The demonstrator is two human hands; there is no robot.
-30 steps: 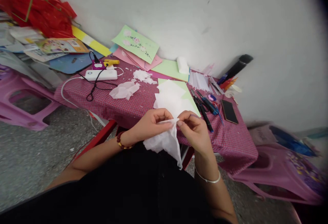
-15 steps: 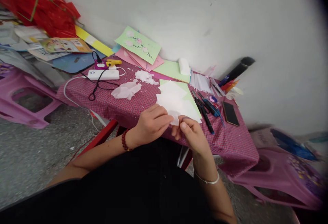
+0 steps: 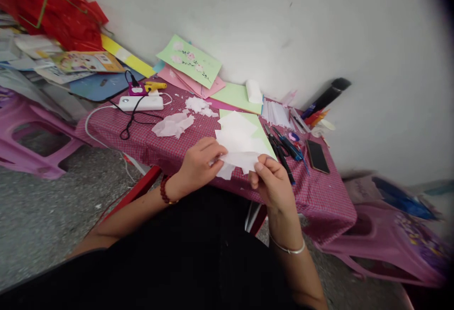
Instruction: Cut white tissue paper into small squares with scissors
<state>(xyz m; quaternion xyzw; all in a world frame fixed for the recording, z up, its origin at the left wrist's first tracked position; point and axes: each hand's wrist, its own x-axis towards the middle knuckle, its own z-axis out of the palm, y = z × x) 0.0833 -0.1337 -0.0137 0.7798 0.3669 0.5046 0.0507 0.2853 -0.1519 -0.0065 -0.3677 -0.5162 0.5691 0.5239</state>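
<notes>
A thin white piece of tissue paper [image 3: 241,159] is stretched between my two hands over the table's front edge. My left hand [image 3: 201,161] pinches its left end, and my right hand [image 3: 271,175] pinches its right end between thumb and fingers. Just beyond lie white paper sheets [image 3: 236,128] on a light green sheet [image 3: 264,135]. Left of these rest a crumpled piece of tissue [image 3: 173,124] and a heap of torn white scraps [image 3: 199,105].
Scissors [image 3: 278,143], a black pen [image 3: 286,168] and a phone [image 3: 318,156] lie to the right. White glue sticks [image 3: 275,113] stand behind them. A power strip [image 3: 141,103] with cables and a yellow glue gun [image 3: 155,85] are at left. A green flower card [image 3: 191,60] leans at the back.
My hands have moved apart, the left one going left and the right one slightly right. More of the tissue paper now shows, spread between them.
</notes>
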